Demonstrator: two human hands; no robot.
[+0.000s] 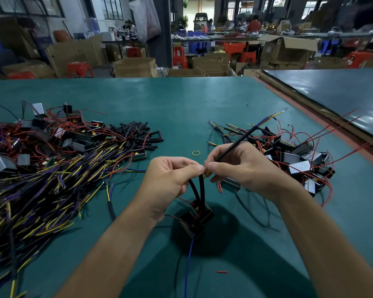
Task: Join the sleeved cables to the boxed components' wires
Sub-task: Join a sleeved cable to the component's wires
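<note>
Splits the green table (202,100), likely for reach: stock pile (41,160) left, joined pile (289,151) right. Holds left hand (170,179) and right hand (239,168) together over the boxed component (195,220), pinching its wires (199,190) and a sleeved cable (241,139) respectively, to mate ends.

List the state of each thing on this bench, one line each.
left hand, pinching the two black wires near their tops
right hand, pinching the sleeved cable's near end
sleeved cable, held, slanting up and away
boxed component, below the hands, its wires led upward
rubber band, lying loose
black tube pieces, loose heap
red tube piece, lying alone
</note>
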